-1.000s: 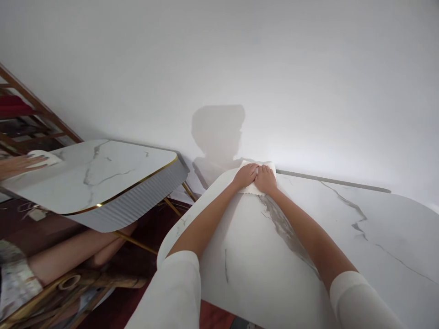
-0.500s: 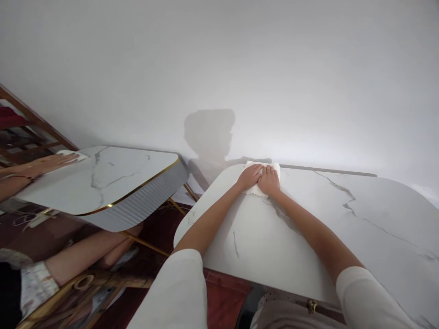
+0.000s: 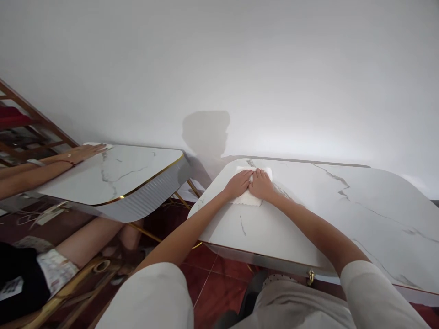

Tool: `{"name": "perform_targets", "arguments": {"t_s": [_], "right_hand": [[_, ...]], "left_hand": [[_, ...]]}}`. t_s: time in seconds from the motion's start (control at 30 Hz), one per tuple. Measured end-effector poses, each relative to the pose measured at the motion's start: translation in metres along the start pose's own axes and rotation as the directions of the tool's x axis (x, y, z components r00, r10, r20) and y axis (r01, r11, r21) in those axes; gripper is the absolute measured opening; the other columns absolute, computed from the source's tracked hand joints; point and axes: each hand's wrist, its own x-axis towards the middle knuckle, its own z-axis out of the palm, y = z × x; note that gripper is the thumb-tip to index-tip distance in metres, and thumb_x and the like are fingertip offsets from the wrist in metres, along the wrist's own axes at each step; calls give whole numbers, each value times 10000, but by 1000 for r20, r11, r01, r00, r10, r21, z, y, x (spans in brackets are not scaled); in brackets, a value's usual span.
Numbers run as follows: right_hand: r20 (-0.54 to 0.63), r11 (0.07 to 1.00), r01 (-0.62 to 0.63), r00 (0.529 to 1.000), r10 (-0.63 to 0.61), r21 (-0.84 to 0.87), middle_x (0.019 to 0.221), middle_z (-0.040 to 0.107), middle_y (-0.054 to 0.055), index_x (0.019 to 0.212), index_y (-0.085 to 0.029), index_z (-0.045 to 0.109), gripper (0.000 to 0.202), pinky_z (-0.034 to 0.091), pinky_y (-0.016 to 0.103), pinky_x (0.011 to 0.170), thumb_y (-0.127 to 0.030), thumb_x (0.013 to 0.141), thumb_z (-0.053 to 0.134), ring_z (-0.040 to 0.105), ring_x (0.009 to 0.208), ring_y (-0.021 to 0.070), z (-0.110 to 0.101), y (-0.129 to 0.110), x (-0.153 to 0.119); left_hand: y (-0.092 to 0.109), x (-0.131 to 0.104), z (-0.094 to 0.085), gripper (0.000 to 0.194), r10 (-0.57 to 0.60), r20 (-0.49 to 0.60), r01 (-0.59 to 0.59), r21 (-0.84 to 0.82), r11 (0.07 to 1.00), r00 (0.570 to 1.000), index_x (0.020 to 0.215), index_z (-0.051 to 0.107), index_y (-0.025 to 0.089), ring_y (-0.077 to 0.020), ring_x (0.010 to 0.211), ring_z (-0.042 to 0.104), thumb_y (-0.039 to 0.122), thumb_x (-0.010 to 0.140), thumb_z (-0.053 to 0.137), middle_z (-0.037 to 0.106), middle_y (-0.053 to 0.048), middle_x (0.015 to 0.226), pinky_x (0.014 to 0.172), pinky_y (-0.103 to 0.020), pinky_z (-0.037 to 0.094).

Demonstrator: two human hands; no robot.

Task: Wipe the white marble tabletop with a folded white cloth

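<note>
A white cloth (image 3: 247,198) with a wavy edge lies spread on a white marble-patterned tabletop (image 3: 329,214), near its far left corner. My left hand (image 3: 239,183) rests flat on the cloth from the left. Right beside it, my right hand (image 3: 261,184) presses down on the same cloth, its fingers stretched forward and close together. The fingertips of both hands nearly meet around the cloth's middle. Part of the cloth is hidden under my palms.
Left of me stands a second marble-patterned table (image 3: 137,169) with gold trim, where another person's hands (image 3: 80,153) rest on a white cloth (image 3: 98,145). A plain wall (image 3: 291,82) rises behind both tables. A bamboo chair (image 3: 78,288) is at lower left.
My hands and the cloth have slid a little toward me and left on the tabletop. The other person's hands have moved forward along their table. The view has shifted slightly.
</note>
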Motion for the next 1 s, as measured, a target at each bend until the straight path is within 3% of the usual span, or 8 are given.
{"name": "perform_targets", "arguments": {"t_s": [0.17,0.37,0.6,0.8,1.0], "right_hand": [[-1,998,-28,1000,28,58,1443,337,237,1372,67,336,576,211,426,1083,-266,902,330,297,1333,321,4,-32,-23],[34,996,-15,999,12,89,1441,311,273,1377,90,313,591,191,447,1093,-266,906,331,261,1348,357,-8,-65,-61],[50,993,45,997,-51,108,1443,307,271,1377,87,316,612,203,453,1096,-263,879,372,261,1351,356,-24,-63,-103],[67,996,53,996,-58,78,1446,316,254,1377,77,327,601,206,444,1102,-254,876,344,268,1351,342,-32,-35,-116],[48,999,39,998,-41,28,1442,340,236,1369,60,351,577,216,429,1099,-259,890,321,294,1341,316,-24,7,-79]], "left_hand": [[3,-36,-12,495,19,3,-19,11,1000,1000,1340,405,110,-203,1320,361,216,870,291,430,-112,1406,1132,-395,267],[26,-83,-26,515,-40,36,39,50,998,999,1377,372,155,-197,1341,331,205,870,305,399,-77,1436,1129,-412,268],[72,-110,-24,519,-121,14,120,92,989,992,1365,390,124,-210,1343,329,196,858,309,398,-97,1434,1128,-416,267],[103,-90,-15,518,-138,-3,138,61,989,990,1333,427,99,-217,1324,358,182,830,333,431,-112,1408,1122,-416,279],[92,-36,-7,512,-178,-24,177,-38,984,984,1291,475,120,-210,1292,402,177,791,380,484,-86,1368,1114,-388,297]]}}
